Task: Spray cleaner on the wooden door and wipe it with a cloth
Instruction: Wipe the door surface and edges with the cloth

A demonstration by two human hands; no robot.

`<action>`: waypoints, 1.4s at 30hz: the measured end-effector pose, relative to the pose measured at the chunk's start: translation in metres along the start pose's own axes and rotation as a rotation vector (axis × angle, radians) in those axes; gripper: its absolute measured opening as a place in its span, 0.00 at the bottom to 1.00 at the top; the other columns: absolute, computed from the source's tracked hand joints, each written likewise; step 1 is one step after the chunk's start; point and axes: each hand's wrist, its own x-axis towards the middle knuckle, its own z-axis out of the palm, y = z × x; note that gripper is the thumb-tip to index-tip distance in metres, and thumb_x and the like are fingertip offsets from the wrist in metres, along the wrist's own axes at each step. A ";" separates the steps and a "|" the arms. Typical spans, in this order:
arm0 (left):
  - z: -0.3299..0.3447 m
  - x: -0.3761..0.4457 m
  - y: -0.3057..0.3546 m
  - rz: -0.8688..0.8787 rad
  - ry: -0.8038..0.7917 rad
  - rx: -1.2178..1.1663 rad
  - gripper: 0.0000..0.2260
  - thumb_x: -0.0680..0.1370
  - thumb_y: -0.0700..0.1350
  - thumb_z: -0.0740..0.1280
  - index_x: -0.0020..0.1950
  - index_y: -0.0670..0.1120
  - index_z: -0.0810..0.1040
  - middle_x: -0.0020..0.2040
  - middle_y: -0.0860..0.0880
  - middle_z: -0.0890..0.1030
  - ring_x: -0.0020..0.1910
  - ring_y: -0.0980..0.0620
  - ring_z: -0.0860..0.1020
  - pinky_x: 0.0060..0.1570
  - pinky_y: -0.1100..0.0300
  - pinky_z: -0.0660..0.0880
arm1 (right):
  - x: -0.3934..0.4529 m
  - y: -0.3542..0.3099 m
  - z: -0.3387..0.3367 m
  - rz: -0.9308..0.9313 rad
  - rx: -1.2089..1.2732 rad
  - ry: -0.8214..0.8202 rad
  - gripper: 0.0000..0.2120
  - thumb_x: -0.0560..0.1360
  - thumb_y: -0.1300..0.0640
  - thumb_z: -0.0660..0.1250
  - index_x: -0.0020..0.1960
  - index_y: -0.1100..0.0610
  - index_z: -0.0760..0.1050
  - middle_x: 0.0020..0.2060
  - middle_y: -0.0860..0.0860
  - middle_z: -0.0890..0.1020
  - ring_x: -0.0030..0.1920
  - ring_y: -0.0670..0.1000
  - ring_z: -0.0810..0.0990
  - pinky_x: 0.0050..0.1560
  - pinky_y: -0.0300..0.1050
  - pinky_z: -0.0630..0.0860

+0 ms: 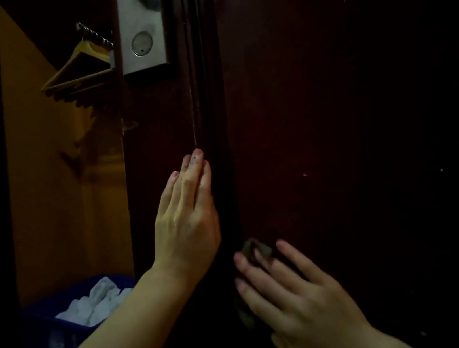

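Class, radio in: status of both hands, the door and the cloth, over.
Left hand flat on door edge. Right hand presses dark cloth to panel, mid-wipe. No spray bottle seen. Nothing obstructing.

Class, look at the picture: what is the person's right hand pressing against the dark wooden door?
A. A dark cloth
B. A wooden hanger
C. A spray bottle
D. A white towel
A: the right hand lies with spread fingers on a dark cloth, flat against the wooden door.
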 end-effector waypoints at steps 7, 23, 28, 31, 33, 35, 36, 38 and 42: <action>0.001 -0.001 0.005 -0.015 0.000 -0.015 0.20 0.80 0.41 0.55 0.71 0.35 0.65 0.72 0.37 0.65 0.74 0.41 0.60 0.72 0.44 0.59 | 0.004 0.103 -0.047 0.265 -0.110 0.117 0.34 0.65 0.46 0.59 0.70 0.56 0.69 0.72 0.57 0.67 0.69 0.58 0.70 0.73 0.60 0.55; 0.005 0.033 0.065 -0.006 -0.036 -0.039 0.21 0.80 0.44 0.55 0.72 0.42 0.66 0.74 0.40 0.64 0.72 0.34 0.60 0.62 0.38 0.69 | -0.058 0.108 -0.035 0.158 -0.106 0.087 0.35 0.64 0.46 0.61 0.69 0.55 0.71 0.72 0.57 0.67 0.69 0.58 0.69 0.72 0.60 0.57; 0.013 0.026 0.068 -0.022 -0.019 -0.061 0.21 0.81 0.46 0.54 0.74 0.42 0.64 0.74 0.40 0.63 0.74 0.34 0.58 0.65 0.36 0.66 | -0.023 0.171 -0.072 0.540 -0.122 0.179 0.31 0.69 0.51 0.60 0.72 0.58 0.66 0.74 0.57 0.64 0.72 0.60 0.64 0.74 0.61 0.54; 0.016 0.024 0.071 -0.042 -0.015 -0.061 0.22 0.81 0.48 0.54 0.74 0.42 0.64 0.74 0.39 0.63 0.74 0.34 0.58 0.65 0.37 0.66 | -0.052 0.134 -0.047 0.412 -0.091 0.178 0.35 0.65 0.50 0.61 0.71 0.58 0.69 0.73 0.58 0.66 0.70 0.61 0.67 0.73 0.61 0.57; 0.017 0.019 0.076 -0.061 -0.015 -0.062 0.22 0.81 0.48 0.54 0.74 0.43 0.64 0.74 0.40 0.64 0.74 0.34 0.58 0.65 0.37 0.65 | -0.083 0.098 -0.027 0.207 -0.078 0.084 0.35 0.63 0.49 0.64 0.70 0.57 0.70 0.73 0.57 0.66 0.71 0.60 0.67 0.72 0.60 0.59; 0.018 0.011 0.083 -0.079 -0.014 -0.069 0.22 0.81 0.49 0.55 0.74 0.43 0.64 0.74 0.40 0.64 0.74 0.34 0.57 0.65 0.36 0.64 | -0.110 0.075 -0.016 0.018 -0.089 -0.012 0.34 0.65 0.48 0.65 0.70 0.55 0.70 0.73 0.56 0.65 0.72 0.58 0.65 0.73 0.58 0.58; 0.018 0.007 0.086 -0.086 -0.012 -0.072 0.22 0.81 0.49 0.55 0.74 0.43 0.64 0.73 0.40 0.64 0.74 0.34 0.56 0.65 0.36 0.64 | -0.118 0.074 -0.014 -0.052 -0.098 -0.035 0.33 0.66 0.47 0.65 0.70 0.54 0.69 0.73 0.56 0.65 0.72 0.57 0.65 0.73 0.58 0.57; 0.018 0.004 0.088 -0.095 -0.008 -0.070 0.22 0.80 0.50 0.55 0.74 0.44 0.64 0.73 0.40 0.64 0.74 0.34 0.57 0.64 0.35 0.64 | -0.118 0.093 -0.020 -0.101 -0.114 -0.034 0.33 0.66 0.46 0.64 0.70 0.54 0.70 0.73 0.56 0.66 0.69 0.57 0.69 0.72 0.58 0.57; 0.017 0.002 0.090 -0.101 0.003 -0.066 0.23 0.80 0.51 0.55 0.74 0.45 0.64 0.73 0.40 0.64 0.73 0.33 0.57 0.64 0.35 0.64 | -0.086 0.166 -0.056 0.256 -0.129 0.127 0.33 0.66 0.48 0.60 0.70 0.57 0.69 0.72 0.58 0.66 0.68 0.60 0.70 0.73 0.59 0.57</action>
